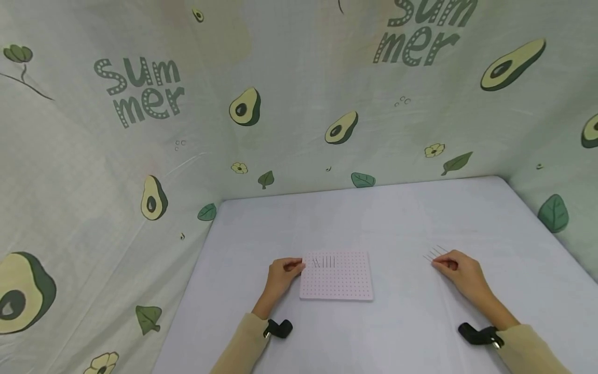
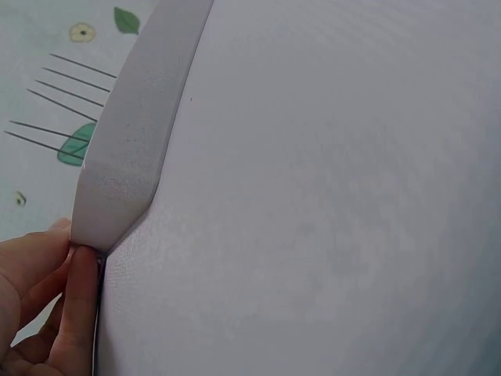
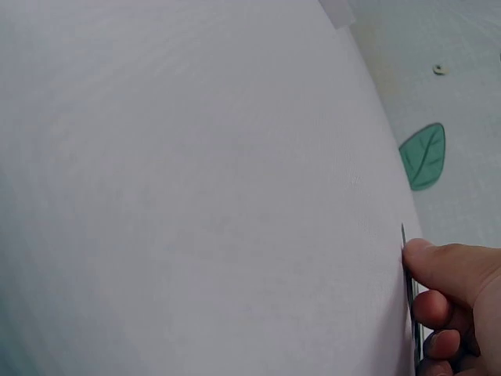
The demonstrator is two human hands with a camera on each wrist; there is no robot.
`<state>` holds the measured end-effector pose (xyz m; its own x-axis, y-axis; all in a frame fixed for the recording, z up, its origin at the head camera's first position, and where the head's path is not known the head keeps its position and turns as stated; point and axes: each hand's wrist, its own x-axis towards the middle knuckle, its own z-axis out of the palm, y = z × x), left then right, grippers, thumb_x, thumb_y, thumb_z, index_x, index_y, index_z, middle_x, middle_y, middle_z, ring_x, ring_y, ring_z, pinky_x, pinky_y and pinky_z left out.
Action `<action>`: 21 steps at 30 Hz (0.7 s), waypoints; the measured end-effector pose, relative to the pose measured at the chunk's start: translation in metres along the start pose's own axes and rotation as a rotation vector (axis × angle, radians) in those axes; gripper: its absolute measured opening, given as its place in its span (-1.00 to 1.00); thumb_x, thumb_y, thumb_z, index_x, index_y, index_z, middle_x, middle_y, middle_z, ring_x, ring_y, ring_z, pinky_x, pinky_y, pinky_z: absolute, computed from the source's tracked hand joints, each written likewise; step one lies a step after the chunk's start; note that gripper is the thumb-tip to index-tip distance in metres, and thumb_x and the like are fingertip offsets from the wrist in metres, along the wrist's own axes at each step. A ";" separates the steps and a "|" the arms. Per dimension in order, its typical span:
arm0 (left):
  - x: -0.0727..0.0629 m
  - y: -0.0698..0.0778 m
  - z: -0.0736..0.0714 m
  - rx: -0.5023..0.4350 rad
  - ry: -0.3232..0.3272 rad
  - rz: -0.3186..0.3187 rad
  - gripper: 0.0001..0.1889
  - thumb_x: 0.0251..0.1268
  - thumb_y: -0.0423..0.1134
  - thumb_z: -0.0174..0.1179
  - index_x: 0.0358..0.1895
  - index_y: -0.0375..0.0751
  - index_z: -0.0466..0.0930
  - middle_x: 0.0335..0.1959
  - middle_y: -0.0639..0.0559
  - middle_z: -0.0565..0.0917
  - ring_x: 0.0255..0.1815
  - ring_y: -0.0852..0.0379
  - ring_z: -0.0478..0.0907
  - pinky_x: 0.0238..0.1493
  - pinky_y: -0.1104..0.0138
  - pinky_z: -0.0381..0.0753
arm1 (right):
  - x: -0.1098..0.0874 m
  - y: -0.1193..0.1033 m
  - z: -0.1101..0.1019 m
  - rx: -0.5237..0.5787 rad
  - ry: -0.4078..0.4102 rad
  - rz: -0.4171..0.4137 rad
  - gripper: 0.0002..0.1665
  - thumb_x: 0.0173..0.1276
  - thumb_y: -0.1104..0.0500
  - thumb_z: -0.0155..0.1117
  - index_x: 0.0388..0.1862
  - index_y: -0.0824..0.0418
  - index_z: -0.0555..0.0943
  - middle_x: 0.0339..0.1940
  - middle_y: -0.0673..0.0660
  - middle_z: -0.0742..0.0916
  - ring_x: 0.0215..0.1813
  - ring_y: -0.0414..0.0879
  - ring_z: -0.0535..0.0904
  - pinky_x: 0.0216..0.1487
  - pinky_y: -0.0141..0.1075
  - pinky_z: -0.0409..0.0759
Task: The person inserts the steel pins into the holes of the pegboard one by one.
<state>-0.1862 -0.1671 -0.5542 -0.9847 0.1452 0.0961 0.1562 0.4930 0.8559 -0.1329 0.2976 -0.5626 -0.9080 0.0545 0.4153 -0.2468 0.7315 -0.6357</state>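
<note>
A pale pink board (image 1: 336, 283) with rows of small holes lies left of centre on the table. Several thin dark metal needles (image 1: 329, 261) stand in its upper left part, two of them leaning; in the left wrist view the needles (image 2: 74, 82) stick out from the board's face. My left hand (image 1: 282, 274) grips the board's left edge near the upper corner, thumb on the face and fingers along the side. Over on the right, my right hand (image 1: 460, 270) pinches a thin needle (image 3: 404, 235) close over the table, beside several loose needles (image 1: 437, 251).
The white table (image 1: 402, 332) ends at the back against a hanging cloth (image 1: 289, 140) printed with avocados and leaves. A wide gap of tabletop separates the board from the loose needles. Black straps with camera mounts (image 1: 476, 335) sit on both wrists.
</note>
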 end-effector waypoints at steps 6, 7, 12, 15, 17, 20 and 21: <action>-0.001 0.001 -0.001 0.007 -0.004 -0.013 -0.72 0.31 -0.20 0.35 -0.04 -0.33 0.74 -0.23 -0.05 0.76 -0.29 0.18 0.64 -0.27 0.47 0.59 | 0.001 -0.003 0.002 -0.001 0.013 -0.011 -0.84 0.10 0.43 0.50 -0.44 0.29 0.66 -0.59 -0.03 0.48 -0.51 -0.31 0.27 -0.52 -0.42 0.21; -0.001 0.001 -0.001 0.009 -0.004 -0.014 -0.72 0.31 -0.20 0.35 -0.04 -0.33 0.74 -0.23 -0.05 0.76 -0.29 0.18 0.65 -0.27 0.47 0.59 | 0.001 -0.003 0.002 -0.001 0.011 -0.012 -0.83 0.10 0.44 0.50 -0.45 0.29 0.65 -0.59 -0.03 0.48 -0.52 -0.32 0.28 -0.53 -0.43 0.22; -0.002 0.002 -0.001 0.011 0.004 -0.011 -0.72 0.30 -0.21 0.36 -0.04 -0.33 0.74 -0.24 -0.06 0.76 -0.29 0.17 0.64 -0.27 0.47 0.58 | 0.002 -0.004 0.003 -0.020 -0.010 -0.008 -0.83 0.13 0.42 0.48 -0.47 0.30 0.61 -0.58 -0.02 0.50 -0.52 -0.33 0.28 -0.54 -0.42 0.25; -0.001 0.003 -0.001 0.008 0.006 -0.008 -0.73 0.31 -0.22 0.36 -0.04 -0.34 0.74 -0.24 -0.06 0.76 -0.30 0.18 0.64 -0.28 0.47 0.59 | 0.004 -0.004 0.003 -0.040 -0.023 -0.006 -0.84 0.16 0.40 0.46 -0.47 0.31 0.60 -0.58 -0.01 0.51 -0.52 -0.33 0.28 -0.53 -0.39 0.27; -0.001 0.003 -0.001 0.006 0.003 -0.008 -0.73 0.31 -0.22 0.35 -0.04 -0.34 0.74 -0.24 -0.06 0.76 -0.30 0.18 0.64 -0.27 0.47 0.60 | 0.004 -0.005 0.003 -0.059 -0.030 -0.014 -0.85 0.17 0.40 0.45 -0.46 0.33 0.60 -0.58 0.00 0.52 -0.51 -0.33 0.28 -0.53 -0.37 0.29; -0.001 0.002 0.000 0.005 -0.001 -0.010 -0.73 0.31 -0.22 0.36 -0.04 -0.35 0.74 -0.24 -0.06 0.76 -0.31 0.19 0.64 -0.28 0.47 0.60 | 0.005 -0.007 0.003 -0.079 -0.043 -0.027 -0.86 0.18 0.42 0.44 -0.44 0.37 0.60 -0.56 0.02 0.53 -0.50 -0.30 0.31 -0.53 -0.35 0.32; -0.001 0.002 0.000 0.004 0.000 -0.011 -0.72 0.31 -0.22 0.36 -0.04 -0.34 0.74 -0.24 -0.06 0.76 -0.31 0.20 0.64 -0.28 0.47 0.60 | 0.005 -0.008 0.003 -0.086 -0.048 -0.030 -0.87 0.19 0.43 0.43 -0.43 0.39 0.60 -0.55 0.03 0.54 -0.50 -0.28 0.32 -0.52 -0.34 0.34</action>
<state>-0.1852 -0.1660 -0.5523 -0.9864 0.1399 0.0865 0.1456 0.4980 0.8549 -0.1363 0.2895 -0.5575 -0.9162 0.0005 0.4006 -0.2463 0.7881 -0.5641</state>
